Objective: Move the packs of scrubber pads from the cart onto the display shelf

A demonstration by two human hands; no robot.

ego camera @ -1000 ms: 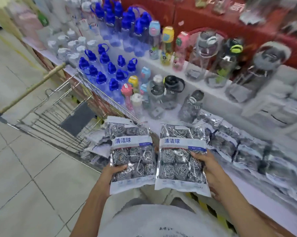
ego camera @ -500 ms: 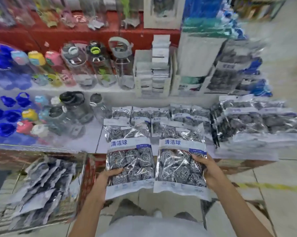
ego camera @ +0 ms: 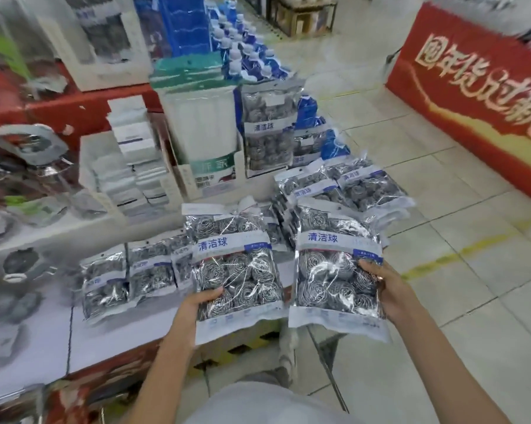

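two hands | left hand point(ego camera: 193, 304) grips pack point(ego camera: 236, 270) | right hand point(ego camera: 389, 292) grips pack point(ego camera: 334, 270)

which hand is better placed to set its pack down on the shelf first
Left, probably. The left hand holds its pack over the white shelf; the right hand holds its pack past the shelf's edge, above floor.

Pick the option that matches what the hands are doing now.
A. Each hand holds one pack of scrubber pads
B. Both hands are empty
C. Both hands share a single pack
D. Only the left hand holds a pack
A: the left hand grips the left pack and the right hand grips the right pack, side by side in front of the display shelf.
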